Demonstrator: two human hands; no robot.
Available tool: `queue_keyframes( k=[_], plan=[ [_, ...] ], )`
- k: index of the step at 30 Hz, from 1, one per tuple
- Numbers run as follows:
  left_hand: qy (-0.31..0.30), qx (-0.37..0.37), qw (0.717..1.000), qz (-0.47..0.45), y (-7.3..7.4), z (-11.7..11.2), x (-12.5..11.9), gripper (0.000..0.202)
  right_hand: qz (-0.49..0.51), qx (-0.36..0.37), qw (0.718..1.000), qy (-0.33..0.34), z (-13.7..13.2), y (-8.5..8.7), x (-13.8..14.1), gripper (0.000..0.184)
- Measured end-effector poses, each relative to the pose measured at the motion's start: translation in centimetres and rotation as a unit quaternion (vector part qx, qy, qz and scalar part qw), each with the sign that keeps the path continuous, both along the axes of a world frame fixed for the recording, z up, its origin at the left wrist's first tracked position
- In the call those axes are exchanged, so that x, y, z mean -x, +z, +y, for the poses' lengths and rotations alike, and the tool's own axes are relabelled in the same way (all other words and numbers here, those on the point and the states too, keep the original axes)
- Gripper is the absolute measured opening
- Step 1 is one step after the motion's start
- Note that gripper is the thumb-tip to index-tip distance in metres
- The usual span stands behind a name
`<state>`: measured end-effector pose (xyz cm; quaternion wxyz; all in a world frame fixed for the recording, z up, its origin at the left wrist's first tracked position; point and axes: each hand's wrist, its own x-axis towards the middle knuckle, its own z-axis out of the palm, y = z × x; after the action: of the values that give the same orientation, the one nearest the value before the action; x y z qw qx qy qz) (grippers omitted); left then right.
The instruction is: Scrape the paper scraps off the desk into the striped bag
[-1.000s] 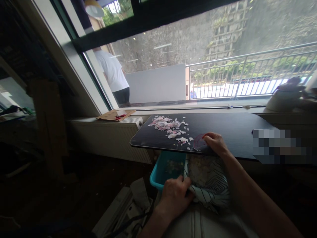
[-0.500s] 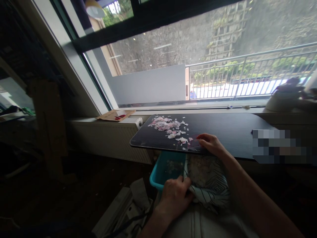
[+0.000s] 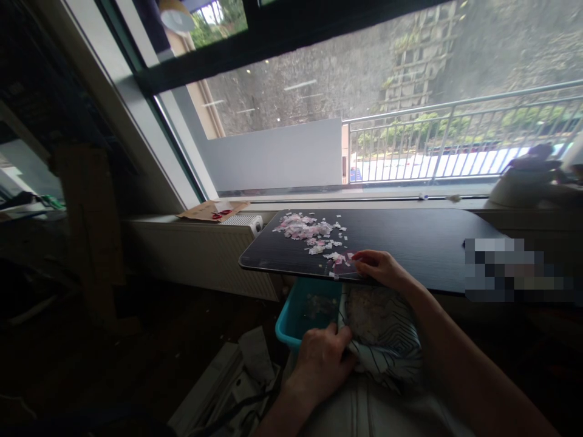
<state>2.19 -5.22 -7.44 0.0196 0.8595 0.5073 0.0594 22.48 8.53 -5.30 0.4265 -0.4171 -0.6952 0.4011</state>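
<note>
On the dark tabletop [image 3: 410, 243] lies a heap of small pink and white paper pieces [image 3: 303, 227], trailing toward the front edge. My right hand [image 3: 380, 267] is closed at that edge, beside the nearest pieces. Its fingers pinch a thin see-through plastic sheet [image 3: 342, 268] lying against the tabletop. My left hand [image 3: 324, 355] is closed on the rim of a white cloth bag [image 3: 387, 352] with dark wavy lines. Many similar pieces show dimly inside the bag. Left of it is a turquoise basin [image 3: 285, 331], with a few dull bits inside.
A radiator [image 3: 204, 249] stands left of the table under the window. Red-handled scissors [image 3: 221, 214] rest on brown cardboard [image 3: 200, 212] on the sill. White boxy items [image 3: 218, 382] lie on the dark floor. A blurred patch covers the table's right end.
My right hand has slid left along the table's front edge with the plastic sheet, pushing the nearest paper pieces slightly left. My left hand stays on the bag's rim.
</note>
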Motion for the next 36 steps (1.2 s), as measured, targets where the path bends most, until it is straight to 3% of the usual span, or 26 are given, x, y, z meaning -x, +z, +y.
queue_keyframes(
  k=[11, 15, 20, 24, 27, 31, 36],
  plan=[
    [0.002, 0.015, 1.0, -0.003, 0.2, 0.0, 0.0, 0.014, -0.018, -0.019, 0.999, -0.02, 0.3, -0.8, 0.2, 0.033],
    [0.002, 0.016, 1.0, -0.007, 0.2, -0.1, 0.0, 0.014, -0.006, -0.043, 0.995, -0.085, -0.1, -0.5, -0.1, 0.024],
    [0.003, 0.011, 1.0, -0.004, 0.0, 0.0, 0.0, 0.015, 0.002, -0.02, 1.0, -0.022, -0.2, -0.3, 0.0, 0.027],
    [0.009, 0.013, 1.0, -0.005, -0.1, 0.0, 0.0, 0.016, 0.046, -0.054, 0.987, -0.142, 0.4, -0.9, -0.1, 0.032],
    [0.007, 0.009, 1.0, -0.006, 0.0, 0.0, 0.0, 0.016, 0.002, -0.082, 0.974, -0.212, 0.8, -1.3, -0.3, 0.033],
    [0.007, 0.003, 1.0, -0.006, 0.0, 0.0, 0.1, 0.015, -0.076, -0.103, 0.96, -0.247, 0.8, -1.3, -0.5, 0.026],
    [0.003, 0.005, 1.0, -0.002, 0.0, 0.0, 0.0, 0.014, -0.066, -0.101, 0.962, -0.247, 0.6, -1.1, -0.3, 0.03]
  ],
)
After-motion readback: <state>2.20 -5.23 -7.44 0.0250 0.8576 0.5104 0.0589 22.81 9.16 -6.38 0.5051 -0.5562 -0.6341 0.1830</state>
